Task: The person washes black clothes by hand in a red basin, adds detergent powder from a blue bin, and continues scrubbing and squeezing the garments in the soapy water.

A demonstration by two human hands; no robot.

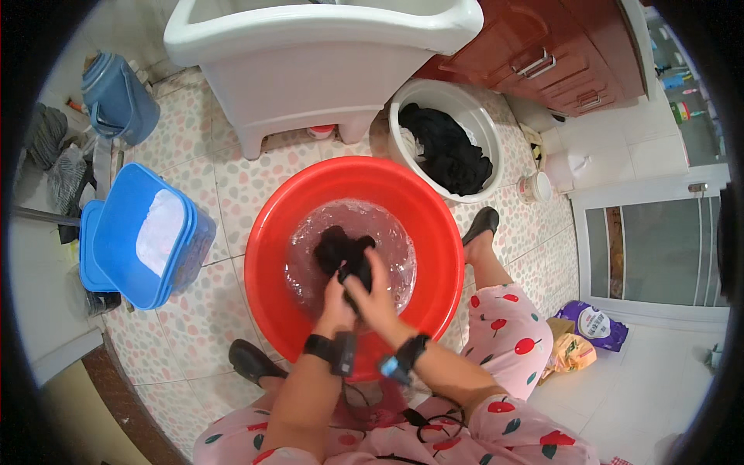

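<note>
A bunched black cloth (335, 246) is held over the water in a large red basin (267, 232). My left hand (335, 304) is closed around its lower end, near the middle of the basin. Beside it my right hand (376, 291) grips the same cloth, fingers curled over its right side. Both hands are close together, and the fingertips are partly hidden by the cloth. Soapy, bubbly water (399, 267) surrounds the cloth. Each wrist wears a black strap with a small device.
A white tub (496, 124) with dark clothes (449, 151) stands beyond the basin to the right. To the left is an open blue container (116, 232) of white powder (160, 225). Ahead rises a white washstand (310, 85). A purple package (593, 325) lies at right.
</note>
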